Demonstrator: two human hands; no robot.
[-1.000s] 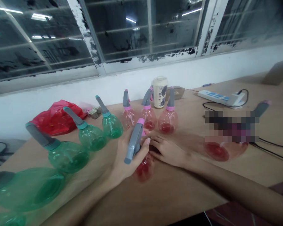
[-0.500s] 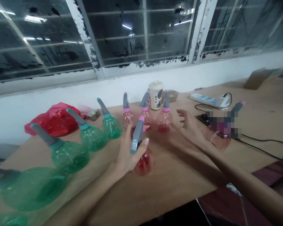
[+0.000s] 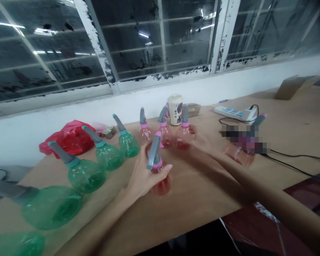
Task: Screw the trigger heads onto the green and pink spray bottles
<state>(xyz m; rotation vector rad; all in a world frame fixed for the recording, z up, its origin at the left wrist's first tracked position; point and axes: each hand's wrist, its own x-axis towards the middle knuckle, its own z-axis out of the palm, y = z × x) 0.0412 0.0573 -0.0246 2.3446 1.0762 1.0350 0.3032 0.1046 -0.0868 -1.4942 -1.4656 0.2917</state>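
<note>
My left hand (image 3: 141, 170) is wrapped round the near pink spray bottle (image 3: 162, 181), its thumb across the front and its fingers partly hidden behind. That bottle has a grey trigger head with a pink tip and red liquid inside. Farther back, my right hand (image 3: 200, 144) closes on the right side of another pink spray bottle (image 3: 183, 133); motion blurs its fingers. Beside this bottle stand two more, a middle pink spray bottle (image 3: 164, 137) and a left pink spray bottle (image 3: 145, 133). Several green spray bottles, one of them a green bottle (image 3: 86, 176), form a slanting row to the left.
A paper cup (image 3: 175, 110) with a lid stands behind the pink bottles. To the left lies a red plastic bag (image 3: 72, 137). A power strip (image 3: 236, 114) with black cables and another pink bottle (image 3: 237, 154), partly pixelated, are on the right. A cardboard box (image 3: 293, 87) sits farther right.
My right hand has moved left from beside the back pink bottle onto its side, its spread fingers closing in. My left hand stays at the near bottle. The view has shifted slightly.
</note>
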